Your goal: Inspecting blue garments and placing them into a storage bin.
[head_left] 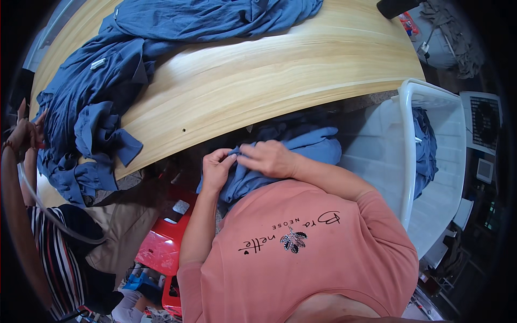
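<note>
A blue garment [309,145] lies bunched in my lap, against the near edge of the table. My left hand [217,166] is closed in a pinch on a fold of this cloth, thumb against fingertips. Right beside it, over the same fold, is my right hand [269,159], knuckles up and fingers bent. Motion blurs those fingertips, so whether they grip the cloth cannot be made out. Part of the garment is hidden behind my hands and forearms.
More blue garments [102,81] spread over the wooden table [258,70]. At my right stands a white plastic bin [406,161] with blue cloth [424,151] inside. On the left, a co-worker's hands [27,132] are near the cloth. A red plastic stool [159,253] stands below.
</note>
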`<state>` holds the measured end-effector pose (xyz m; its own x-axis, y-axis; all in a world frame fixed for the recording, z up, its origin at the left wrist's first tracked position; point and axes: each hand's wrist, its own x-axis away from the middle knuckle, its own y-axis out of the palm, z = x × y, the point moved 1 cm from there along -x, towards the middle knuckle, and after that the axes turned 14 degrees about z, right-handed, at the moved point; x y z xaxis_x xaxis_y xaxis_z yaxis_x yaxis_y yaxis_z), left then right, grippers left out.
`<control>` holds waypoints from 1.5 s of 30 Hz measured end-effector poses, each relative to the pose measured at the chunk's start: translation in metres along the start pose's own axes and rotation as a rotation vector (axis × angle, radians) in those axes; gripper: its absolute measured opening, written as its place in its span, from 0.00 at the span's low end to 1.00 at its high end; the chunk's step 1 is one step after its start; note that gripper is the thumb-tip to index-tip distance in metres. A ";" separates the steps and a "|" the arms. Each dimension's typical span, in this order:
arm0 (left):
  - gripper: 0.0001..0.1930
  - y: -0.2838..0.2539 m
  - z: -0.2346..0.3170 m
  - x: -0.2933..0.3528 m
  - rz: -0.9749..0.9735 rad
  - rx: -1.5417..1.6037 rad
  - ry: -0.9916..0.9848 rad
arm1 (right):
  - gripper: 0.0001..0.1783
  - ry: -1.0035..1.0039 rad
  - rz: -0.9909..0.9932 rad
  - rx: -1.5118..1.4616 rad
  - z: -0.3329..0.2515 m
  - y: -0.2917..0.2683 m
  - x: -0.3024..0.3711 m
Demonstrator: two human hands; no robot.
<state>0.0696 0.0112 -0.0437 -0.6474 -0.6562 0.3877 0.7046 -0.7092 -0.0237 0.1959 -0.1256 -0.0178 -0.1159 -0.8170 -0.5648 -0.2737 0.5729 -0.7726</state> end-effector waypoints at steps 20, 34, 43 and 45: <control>0.08 0.000 0.023 0.024 0.061 -0.397 0.314 | 0.08 -0.178 0.215 -0.218 -0.005 -0.011 -0.004; 0.06 0.003 0.011 0.024 -0.307 0.187 -0.305 | 0.07 -0.142 0.318 -0.388 -0.001 -0.007 0.002; 0.06 -0.004 0.012 0.031 -0.225 0.246 -0.222 | 0.08 -0.048 0.246 -0.256 -0.005 -0.004 0.000; 0.06 -0.004 0.013 0.033 -0.243 0.262 -0.224 | 0.09 -0.069 0.266 -0.269 -0.005 -0.004 -0.002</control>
<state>0.0495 -0.0042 -0.0192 -0.7449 -0.3850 0.5449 0.6082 -0.7276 0.3173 0.1923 -0.1269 -0.0120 -0.1541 -0.6304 -0.7608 -0.4846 0.7193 -0.4979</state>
